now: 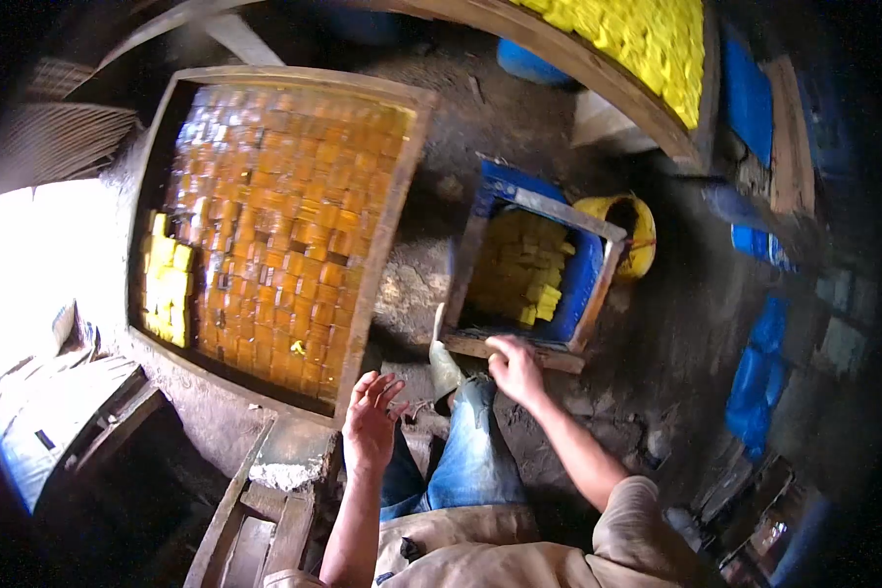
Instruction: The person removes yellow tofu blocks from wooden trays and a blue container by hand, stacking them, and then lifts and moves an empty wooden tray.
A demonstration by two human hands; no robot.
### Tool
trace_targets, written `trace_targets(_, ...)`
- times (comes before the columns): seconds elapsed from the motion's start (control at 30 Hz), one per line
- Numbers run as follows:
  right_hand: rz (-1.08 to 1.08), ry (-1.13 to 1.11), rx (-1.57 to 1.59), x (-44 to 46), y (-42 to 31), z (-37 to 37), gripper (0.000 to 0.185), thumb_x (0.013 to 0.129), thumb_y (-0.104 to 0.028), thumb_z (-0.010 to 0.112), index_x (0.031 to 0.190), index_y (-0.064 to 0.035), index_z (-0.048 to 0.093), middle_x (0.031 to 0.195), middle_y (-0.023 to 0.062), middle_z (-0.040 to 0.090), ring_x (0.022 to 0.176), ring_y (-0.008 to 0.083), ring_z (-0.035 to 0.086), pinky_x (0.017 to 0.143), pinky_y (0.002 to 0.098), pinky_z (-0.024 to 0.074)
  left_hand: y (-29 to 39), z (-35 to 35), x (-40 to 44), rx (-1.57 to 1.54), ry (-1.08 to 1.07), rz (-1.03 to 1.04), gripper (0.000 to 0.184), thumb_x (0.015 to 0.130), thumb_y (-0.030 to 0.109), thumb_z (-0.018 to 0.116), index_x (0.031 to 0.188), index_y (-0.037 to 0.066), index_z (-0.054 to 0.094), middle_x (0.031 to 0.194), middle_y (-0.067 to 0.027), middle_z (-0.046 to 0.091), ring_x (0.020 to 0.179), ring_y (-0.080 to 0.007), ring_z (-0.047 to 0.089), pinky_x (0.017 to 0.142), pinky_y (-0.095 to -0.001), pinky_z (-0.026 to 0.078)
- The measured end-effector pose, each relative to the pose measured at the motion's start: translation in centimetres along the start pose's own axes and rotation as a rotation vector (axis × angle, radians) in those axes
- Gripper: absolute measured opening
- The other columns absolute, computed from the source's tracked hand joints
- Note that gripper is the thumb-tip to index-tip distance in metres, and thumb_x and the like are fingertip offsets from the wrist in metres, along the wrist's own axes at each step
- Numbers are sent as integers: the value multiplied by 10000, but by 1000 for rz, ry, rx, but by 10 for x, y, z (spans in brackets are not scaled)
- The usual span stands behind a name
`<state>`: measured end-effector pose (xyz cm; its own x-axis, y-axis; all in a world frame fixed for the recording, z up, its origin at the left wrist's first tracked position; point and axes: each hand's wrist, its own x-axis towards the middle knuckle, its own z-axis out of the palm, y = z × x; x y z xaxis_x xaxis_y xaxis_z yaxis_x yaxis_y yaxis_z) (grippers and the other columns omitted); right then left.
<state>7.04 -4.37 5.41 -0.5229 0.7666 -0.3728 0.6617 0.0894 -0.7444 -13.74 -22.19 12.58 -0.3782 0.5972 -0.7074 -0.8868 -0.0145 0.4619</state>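
Observation:
My left hand (370, 419) is raised beside the right edge of a large wooden-framed tray (387, 265), palm up, fingers loosely bent and apart, with nothing in it. Woven-looking orange-brown strips (274, 206) line the tray's bottom. A group of yellow blocks (167, 284) lies along its left side. Near the front rim of a blue-lined wooden box (590, 269) is my right hand (516, 372); its fingers are partly bent and apart, and no object shows in it. Yellow blocks (529, 257) are stacked inside that box, the nearest ones brightly lit.
A yellow bucket (643, 240) stands just behind the box. At the top right, another wooden-framed tray holds a bright yellow mass (637, 44). Blue containers (758, 382) are along the right. A wooden ledge (289, 529) sits beside my left arm.

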Motion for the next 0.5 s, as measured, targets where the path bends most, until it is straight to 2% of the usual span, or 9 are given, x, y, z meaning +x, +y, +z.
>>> trace_targets(0.07,-149,-11,114,3,-74,16,252,807,-60,613,1040,7,680,1058,165,685,1004,309,659,896,360,513,21,1,1,-49,65,55,493,897,334,548,1324,100,469,1338,-137,539,1199,-304,548,934,-463,497)
trace_targets(0.13,-287,-47,214,20,-136,51,239,817,-47,597,1039,0,673,1067,160,673,992,310,652,899,381,514,43,-16,12,-62,128,144,487,887,334,570,1308,100,496,1319,-133,554,1172,-297,560,950,-467,479)
trace_targets(0.27,-462,-101,159,76,-238,143,255,843,-47,595,1077,30,661,1091,197,667,1033,326,644,917,384,510,111,-84,35,-178,305,293,352,908,265,591,1168,30,621,1105,-112,667,1070,-259,618,970,-419,472)
trace_targets(0.3,-493,-92,164,105,-267,187,265,853,-48,598,1097,37,651,1109,198,664,1045,329,640,929,386,506,139,-110,45,-187,379,378,324,945,251,570,1128,-7,641,1059,-108,681,1031,-249,637,977,-392,477)
trace_targets(0.4,-558,-3,119,166,-307,271,323,875,-54,607,1180,52,607,1181,204,641,1107,340,614,981,400,478,201,-149,60,-42,418,489,357,941,225,606,1192,-28,613,1115,-134,664,1020,-238,642,963,-373,492)
trace_targets(0.43,-582,23,117,187,-323,302,339,884,-73,608,1200,49,597,1236,216,609,1170,357,570,1021,413,445,224,-161,61,-44,413,493,365,925,197,626,1218,-20,604,1161,-127,650,1005,-218,642,953,-357,491)
trace_targets(0.5,-600,113,0,217,-352,352,370,901,-123,610,1231,42,581,1339,233,534,1284,395,465,1092,439,370,270,-174,64,-27,421,465,356,934,183,572,1241,4,580,1187,-112,640,1001,-197,637,900,-346,498)
